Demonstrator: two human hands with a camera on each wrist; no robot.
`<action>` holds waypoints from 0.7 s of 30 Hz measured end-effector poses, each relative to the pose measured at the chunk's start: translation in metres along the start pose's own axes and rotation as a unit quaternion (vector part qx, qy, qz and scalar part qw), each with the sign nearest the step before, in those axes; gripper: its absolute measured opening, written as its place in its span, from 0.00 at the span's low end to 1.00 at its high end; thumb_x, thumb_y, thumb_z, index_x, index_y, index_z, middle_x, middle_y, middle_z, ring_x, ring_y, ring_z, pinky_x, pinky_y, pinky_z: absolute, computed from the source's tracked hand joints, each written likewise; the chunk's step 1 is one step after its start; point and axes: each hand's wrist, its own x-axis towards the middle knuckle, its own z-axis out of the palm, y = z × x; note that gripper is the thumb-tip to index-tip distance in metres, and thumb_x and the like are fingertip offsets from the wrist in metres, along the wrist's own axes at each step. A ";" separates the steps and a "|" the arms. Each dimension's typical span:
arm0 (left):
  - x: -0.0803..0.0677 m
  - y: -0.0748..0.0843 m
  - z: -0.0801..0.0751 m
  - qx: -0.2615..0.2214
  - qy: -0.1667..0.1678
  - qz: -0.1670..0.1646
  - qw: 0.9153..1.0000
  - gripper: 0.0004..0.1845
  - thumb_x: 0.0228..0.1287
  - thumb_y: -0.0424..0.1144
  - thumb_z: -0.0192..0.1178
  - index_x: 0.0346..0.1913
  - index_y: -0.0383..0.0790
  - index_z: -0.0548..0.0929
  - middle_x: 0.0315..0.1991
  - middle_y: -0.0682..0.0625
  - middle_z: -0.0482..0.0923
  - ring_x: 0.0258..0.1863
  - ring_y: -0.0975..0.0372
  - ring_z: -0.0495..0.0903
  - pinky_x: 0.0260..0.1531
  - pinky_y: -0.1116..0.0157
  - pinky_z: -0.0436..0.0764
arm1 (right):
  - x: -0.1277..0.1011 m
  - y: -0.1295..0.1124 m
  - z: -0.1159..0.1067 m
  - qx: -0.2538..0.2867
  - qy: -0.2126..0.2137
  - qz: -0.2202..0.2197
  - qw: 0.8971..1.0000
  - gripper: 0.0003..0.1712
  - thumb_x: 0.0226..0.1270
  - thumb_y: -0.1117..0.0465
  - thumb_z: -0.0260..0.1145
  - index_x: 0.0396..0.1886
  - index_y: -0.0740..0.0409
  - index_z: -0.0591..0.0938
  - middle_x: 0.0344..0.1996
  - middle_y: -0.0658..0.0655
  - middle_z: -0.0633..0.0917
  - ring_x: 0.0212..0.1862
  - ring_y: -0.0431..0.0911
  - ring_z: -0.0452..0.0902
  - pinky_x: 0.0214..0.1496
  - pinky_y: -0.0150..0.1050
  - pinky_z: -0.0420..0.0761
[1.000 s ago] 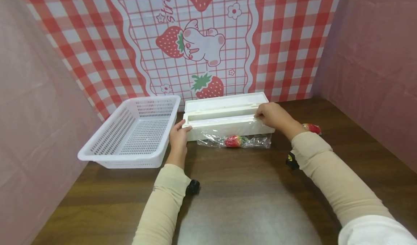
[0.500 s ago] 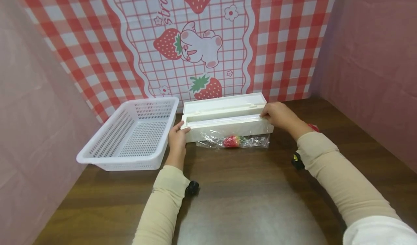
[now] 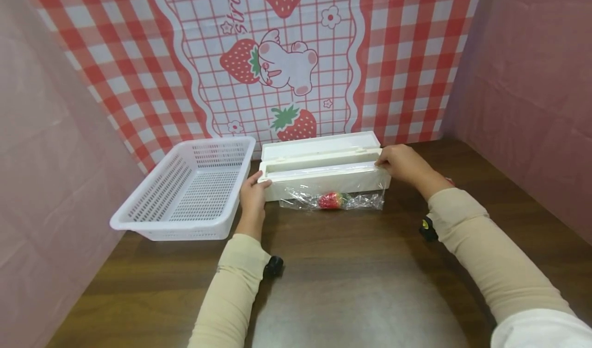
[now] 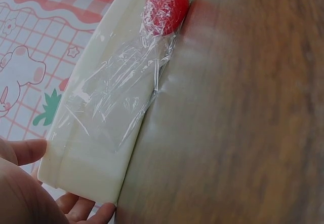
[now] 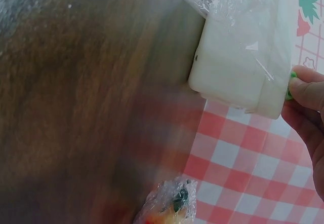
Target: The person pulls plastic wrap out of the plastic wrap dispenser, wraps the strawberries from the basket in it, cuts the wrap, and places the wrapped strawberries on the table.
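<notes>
A white cling-film dispenser (image 3: 324,176) lies open at the back of the table, with clear film (image 3: 333,196) drawn down over its front. A red strawberry (image 3: 330,200) sits under that film on the table. My left hand (image 3: 256,187) grips the dispenser's left end (image 4: 91,153), thumb on top and fingers below. At the right end (image 5: 238,57), my right hand (image 3: 387,163) pinches a small green slider (image 5: 292,84) on the top edge. The left wrist view shows the film (image 4: 121,97) and the strawberry (image 4: 165,8) close up.
A white perforated basket (image 3: 185,188) stands left of the dispenser, touching nothing. A second film-wrapped strawberry (image 5: 169,203) lies on the table right of the dispenser, mostly hidden behind my right forearm in the head view. Pink walls and a checked strawberry cloth (image 3: 287,65) enclose the brown table (image 3: 351,286).
My right hand has slid rightwards along the dispenser's top edge to its right end. The left hand, dispenser and strawberry have stayed put.
</notes>
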 end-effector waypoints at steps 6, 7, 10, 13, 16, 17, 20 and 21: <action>0.001 -0.001 0.000 0.000 -0.002 -0.001 1.000 0.24 0.60 0.30 0.62 0.61 0.37 0.78 0.68 0.44 0.69 0.70 0.55 0.62 0.68 0.60 0.60 | -0.002 0.000 -0.002 0.003 0.005 0.005 1.000 0.07 0.53 0.76 0.69 0.32 0.66 0.88 0.31 0.62 0.86 0.38 0.58 0.82 0.45 0.54 0.80; 0.000 -0.001 0.000 -0.001 -0.003 -0.001 1.000 0.24 0.60 0.30 0.62 0.62 0.37 0.78 0.68 0.44 0.69 0.70 0.55 0.62 0.68 0.60 0.60 | -0.002 0.001 -0.002 0.003 0.006 0.004 1.000 0.07 0.53 0.76 0.69 0.31 0.66 0.88 0.31 0.62 0.86 0.37 0.58 0.82 0.45 0.54 0.80; 0.000 0.000 0.000 0.000 -0.003 0.000 1.000 0.24 0.59 0.30 0.62 0.61 0.37 0.78 0.67 0.44 0.69 0.69 0.55 0.62 0.68 0.60 0.60 | -0.005 0.006 -0.001 0.004 0.018 -0.001 1.000 0.07 0.52 0.77 0.68 0.31 0.67 0.88 0.30 0.63 0.85 0.36 0.59 0.82 0.43 0.55 0.80; 0.000 0.000 0.000 0.000 -0.002 0.002 1.000 0.25 0.59 0.30 0.62 0.61 0.37 0.78 0.67 0.43 0.69 0.69 0.54 0.62 0.68 0.60 0.61 | -0.008 0.011 0.001 0.002 0.040 -0.013 0.999 0.09 0.49 0.78 0.67 0.30 0.67 0.87 0.28 0.62 0.85 0.34 0.59 0.81 0.40 0.54 0.80; 0.000 0.002 0.001 -0.001 -0.002 0.005 1.000 0.25 0.58 0.29 0.62 0.61 0.36 0.78 0.67 0.43 0.69 0.69 0.54 0.63 0.68 0.60 0.61 | -0.010 0.014 0.000 0.004 0.053 -0.021 0.998 0.09 0.49 0.79 0.67 0.30 0.67 0.87 0.28 0.61 0.84 0.34 0.59 0.81 0.39 0.54 0.80; 0.000 0.002 0.001 -0.001 -0.001 0.005 1.000 0.25 0.58 0.29 0.62 0.61 0.36 0.78 0.67 0.43 0.69 0.69 0.54 0.63 0.68 0.60 0.61 | -0.010 0.014 0.000 0.006 0.051 -0.019 0.998 0.09 0.49 0.79 0.67 0.30 0.67 0.87 0.28 0.61 0.85 0.34 0.59 0.81 0.39 0.54 0.80; 0.001 0.002 0.002 -0.003 -0.001 0.003 1.000 0.25 0.59 0.29 0.62 0.61 0.36 0.78 0.67 0.42 0.69 0.69 0.54 0.63 0.68 0.60 0.61 | -0.010 0.012 -0.003 0.012 0.031 -0.003 0.999 0.09 0.51 0.78 0.66 0.32 0.68 0.87 0.30 0.63 0.85 0.36 0.60 0.82 0.43 0.56 0.80; 0.001 0.001 0.002 -0.004 -0.001 0.003 1.000 0.25 0.59 0.29 0.62 0.61 0.36 0.78 0.67 0.42 0.69 0.69 0.54 0.63 0.68 0.59 0.61 | -0.010 0.011 -0.004 0.011 0.022 0.004 1.000 0.09 0.52 0.78 0.66 0.33 0.68 0.87 0.31 0.63 0.85 0.37 0.60 0.82 0.44 0.56 0.80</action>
